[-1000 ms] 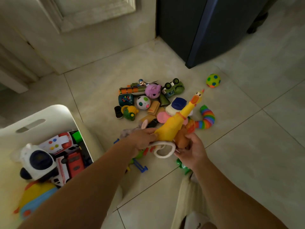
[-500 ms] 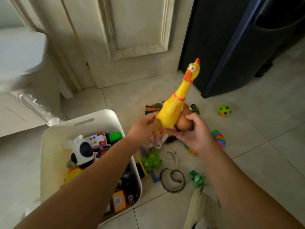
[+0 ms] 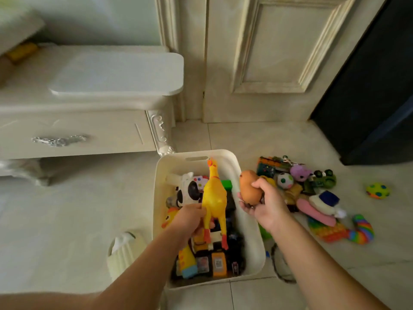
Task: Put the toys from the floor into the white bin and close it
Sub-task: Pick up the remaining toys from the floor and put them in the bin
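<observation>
Yellow rubber chicken (image 3: 214, 195), gripped by left fingers (image 3: 196, 211), and orange oval toy (image 3: 249, 186), by right fingers (image 3: 260, 185), were brought to the white plastic bin (image 3: 253, 233). Low release is advised.

Your right hand (image 3: 266, 206) is wrapping the lower half of the brown toy (image 3: 249, 184), hiding something dark in the palm. The yellow chicken (image 3: 214, 198) and your left hand (image 3: 190, 218) are blocking toys inside the white bin (image 3: 250, 231). Your right forearm is covering part of a dark loop (image 3: 286, 280) at 5 o'clock. Blur is smearing a yellow thing (image 3: 21, 51) at 10 o'clock.
</observation>
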